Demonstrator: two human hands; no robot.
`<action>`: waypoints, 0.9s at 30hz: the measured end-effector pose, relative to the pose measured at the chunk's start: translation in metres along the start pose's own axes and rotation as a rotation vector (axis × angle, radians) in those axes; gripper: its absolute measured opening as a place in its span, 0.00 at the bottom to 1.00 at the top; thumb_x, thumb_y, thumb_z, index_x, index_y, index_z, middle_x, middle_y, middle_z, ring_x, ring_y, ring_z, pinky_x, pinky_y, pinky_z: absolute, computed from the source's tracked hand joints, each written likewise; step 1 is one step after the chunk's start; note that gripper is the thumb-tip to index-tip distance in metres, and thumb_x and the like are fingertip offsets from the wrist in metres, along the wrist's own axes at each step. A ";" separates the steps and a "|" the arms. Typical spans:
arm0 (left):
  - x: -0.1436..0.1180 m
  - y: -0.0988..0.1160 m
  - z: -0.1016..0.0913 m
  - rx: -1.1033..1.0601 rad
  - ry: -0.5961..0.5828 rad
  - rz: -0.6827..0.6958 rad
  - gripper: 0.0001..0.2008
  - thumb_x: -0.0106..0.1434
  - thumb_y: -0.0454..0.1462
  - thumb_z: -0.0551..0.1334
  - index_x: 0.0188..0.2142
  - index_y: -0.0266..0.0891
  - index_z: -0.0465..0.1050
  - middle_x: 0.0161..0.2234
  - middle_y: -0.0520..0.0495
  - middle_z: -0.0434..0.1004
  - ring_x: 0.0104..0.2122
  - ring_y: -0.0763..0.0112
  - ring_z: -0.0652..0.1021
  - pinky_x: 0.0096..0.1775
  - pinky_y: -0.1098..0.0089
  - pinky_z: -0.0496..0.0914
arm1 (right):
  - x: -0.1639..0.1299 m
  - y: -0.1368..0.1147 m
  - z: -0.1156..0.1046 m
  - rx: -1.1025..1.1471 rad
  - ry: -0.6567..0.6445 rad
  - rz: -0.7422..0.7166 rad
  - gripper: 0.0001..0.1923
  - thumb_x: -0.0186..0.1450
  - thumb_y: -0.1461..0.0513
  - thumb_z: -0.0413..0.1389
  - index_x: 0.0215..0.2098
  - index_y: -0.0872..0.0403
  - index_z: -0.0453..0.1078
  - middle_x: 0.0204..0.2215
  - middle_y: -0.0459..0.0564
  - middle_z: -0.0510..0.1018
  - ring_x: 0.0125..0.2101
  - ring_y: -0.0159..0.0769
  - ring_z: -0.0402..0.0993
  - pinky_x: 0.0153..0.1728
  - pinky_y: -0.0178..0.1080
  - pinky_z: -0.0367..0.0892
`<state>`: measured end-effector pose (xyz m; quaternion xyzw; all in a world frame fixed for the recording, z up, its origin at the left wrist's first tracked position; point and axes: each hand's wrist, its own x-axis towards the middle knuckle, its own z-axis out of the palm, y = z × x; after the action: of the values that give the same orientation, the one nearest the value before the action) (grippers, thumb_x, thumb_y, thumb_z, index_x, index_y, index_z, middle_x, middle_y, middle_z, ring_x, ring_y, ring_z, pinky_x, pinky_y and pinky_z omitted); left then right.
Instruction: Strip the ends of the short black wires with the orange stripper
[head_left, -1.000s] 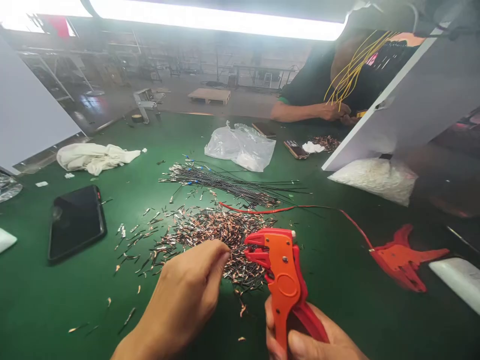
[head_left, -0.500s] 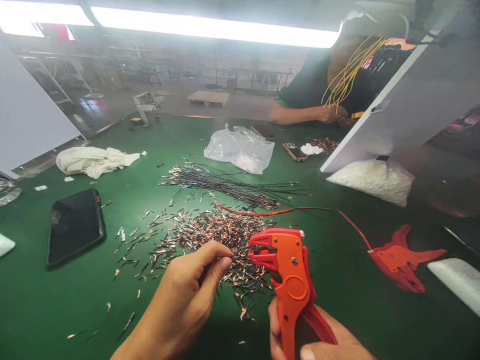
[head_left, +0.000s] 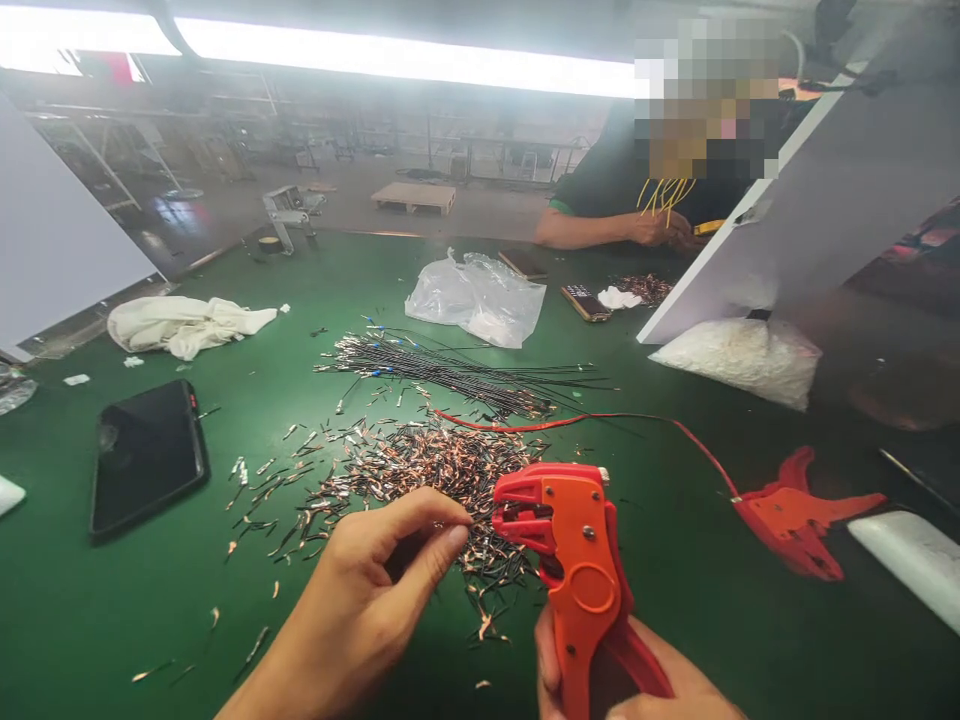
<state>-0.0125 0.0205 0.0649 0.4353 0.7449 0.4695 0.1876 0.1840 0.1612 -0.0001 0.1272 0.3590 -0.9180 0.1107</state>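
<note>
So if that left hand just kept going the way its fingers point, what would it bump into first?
Most likely the toothed head of the orange wire stripper held in the right hand. The left hand has pinched fingers aimed straight at it, just above the pile of cut wire bits; the depth between them is hard to judge.

- The orange wire stripper (head_left: 577, 560) stands nearly upright, its red jaws pointing left over the near edge of the pile of stripped wire bits (head_left: 420, 465); its handles sit in the right hand (head_left: 637, 680).
- The pile of short copper-and-black pieces lies scattered on the green counter (head_left: 112, 620).
- The left hand (head_left: 375, 590) pinches thumb and forefinger just left of the stripper's jaws, above the pile's near edge; what it holds is too small to tell.
</note>
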 end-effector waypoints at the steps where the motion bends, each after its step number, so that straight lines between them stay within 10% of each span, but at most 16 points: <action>1: 0.000 0.000 0.000 -0.008 -0.010 0.002 0.09 0.65 0.38 0.60 0.30 0.41 0.78 0.22 0.55 0.74 0.22 0.76 0.70 0.23 0.78 0.64 | -0.001 -0.001 0.001 -0.003 0.011 0.014 0.22 0.49 0.57 0.67 0.39 0.57 0.68 0.29 0.49 0.73 0.25 0.30 0.60 0.29 0.35 0.52; 27: 0.000 -0.002 -0.011 0.075 0.031 0.100 0.10 0.65 0.34 0.58 0.27 0.41 0.71 0.23 0.55 0.70 0.23 0.76 0.70 0.26 0.77 0.64 | -0.002 0.004 -0.001 0.090 -0.020 0.017 0.16 0.44 0.64 0.64 0.32 0.59 0.71 0.20 0.43 0.66 0.21 0.28 0.57 0.25 0.33 0.50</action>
<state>-0.0213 0.0145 0.0688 0.4713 0.7423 0.4566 0.1359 0.1871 0.1589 -0.0031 0.1258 0.3151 -0.9334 0.1165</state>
